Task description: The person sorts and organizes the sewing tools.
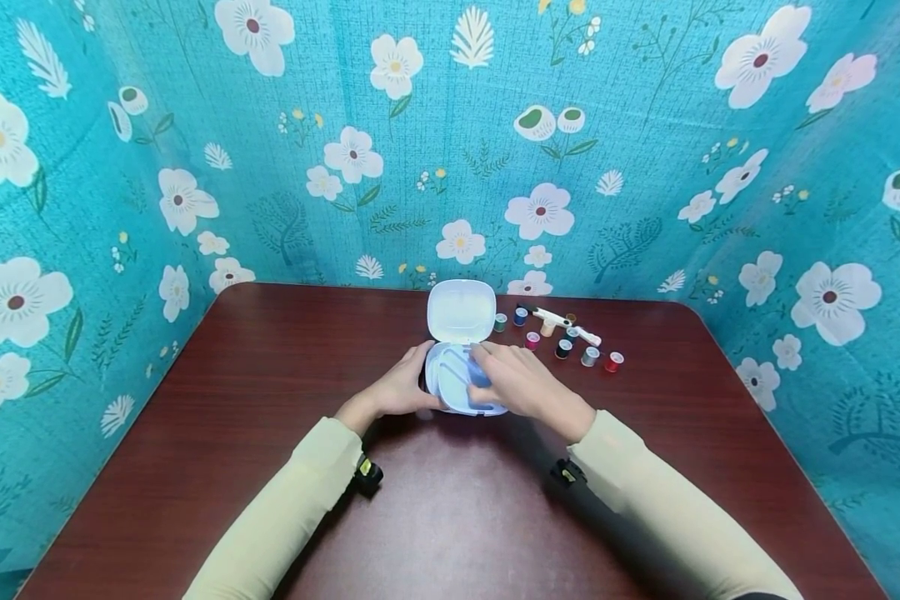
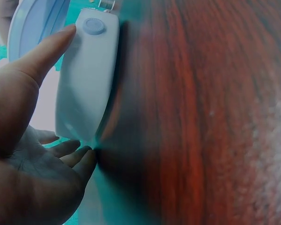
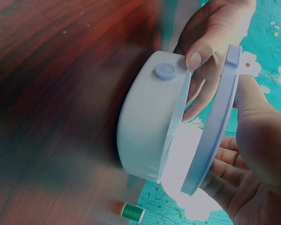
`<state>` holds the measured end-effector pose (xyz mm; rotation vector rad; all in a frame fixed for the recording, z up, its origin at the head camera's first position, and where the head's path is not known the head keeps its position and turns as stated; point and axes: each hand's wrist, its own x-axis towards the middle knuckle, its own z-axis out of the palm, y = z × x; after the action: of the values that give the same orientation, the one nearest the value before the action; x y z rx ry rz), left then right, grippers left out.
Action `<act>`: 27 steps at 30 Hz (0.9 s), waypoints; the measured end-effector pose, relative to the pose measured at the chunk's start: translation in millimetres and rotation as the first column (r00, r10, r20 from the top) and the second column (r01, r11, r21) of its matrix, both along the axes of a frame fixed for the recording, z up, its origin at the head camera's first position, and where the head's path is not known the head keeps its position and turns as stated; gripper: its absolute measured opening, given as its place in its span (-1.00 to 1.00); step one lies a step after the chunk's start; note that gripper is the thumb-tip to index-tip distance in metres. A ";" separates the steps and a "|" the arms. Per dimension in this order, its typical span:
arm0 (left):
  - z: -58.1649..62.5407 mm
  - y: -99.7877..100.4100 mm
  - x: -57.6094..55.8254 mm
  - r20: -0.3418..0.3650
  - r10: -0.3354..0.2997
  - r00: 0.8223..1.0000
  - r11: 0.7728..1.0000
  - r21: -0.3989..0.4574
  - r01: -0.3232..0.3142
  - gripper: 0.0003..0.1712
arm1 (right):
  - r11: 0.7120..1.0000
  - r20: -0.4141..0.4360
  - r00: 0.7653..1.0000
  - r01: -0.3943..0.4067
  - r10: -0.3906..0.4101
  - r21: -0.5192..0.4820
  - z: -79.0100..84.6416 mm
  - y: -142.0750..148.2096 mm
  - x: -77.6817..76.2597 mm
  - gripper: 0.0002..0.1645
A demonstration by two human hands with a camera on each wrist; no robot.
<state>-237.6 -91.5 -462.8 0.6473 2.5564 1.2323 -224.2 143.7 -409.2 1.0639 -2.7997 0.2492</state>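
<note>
A small white plastic box (image 3: 147,117) with a round blue button on its front stands on the table. Its clear lid (image 1: 461,310) is swung up at the back. My left hand (image 1: 399,386) holds the box by its left side, thumb at the front rim and fingers round the side. With my right hand (image 1: 531,382) I grip a blue inner tray (image 3: 214,126) by its edges, thumb on one side and fingers on the other. In the right wrist view the tray is tilted, with a gap between it and the box's rim.
Several small thread spools, among them a red spool (image 1: 614,362) and a blue spool (image 1: 521,317), stand to the right of the box. A white stick-shaped tool (image 1: 552,317) lies among them. Behind the table (image 1: 285,358) hangs a flowered teal cloth (image 1: 420,208).
</note>
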 end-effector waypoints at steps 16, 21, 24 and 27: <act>3.2 0.5 1.1 0.022 -0.042 0.999 0.998 -0.054 0.043 0.35 | 0.999 -0.023 0.999 -0.039 0.039 0.016 3.0 3.0 17.9 -0.55; 2.1 0.9 -0.2 0.015 -0.045 0.999 0.998 -0.048 0.046 0.31 | 0.999 -0.049 0.998 -0.046 0.048 0.024 3.4 3.2 22.4 -0.54; 1.3 1.3 -0.6 0.010 -0.049 0.999 0.998 -0.044 0.050 0.30 | 0.998 -0.047 0.997 -0.052 0.054 0.026 3.6 3.3 26.5 -0.55; 0.5 1.2 -0.2 0.016 -0.048 0.999 0.998 -0.041 0.049 0.29 | 0.998 -0.038 0.997 -0.061 0.062 0.028 3.0 2.5 31.8 -0.54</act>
<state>-237.8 -90.3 -462.3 0.6845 2.5315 1.1612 -192.3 146.2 -406.2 1.1502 -2.7467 0.1957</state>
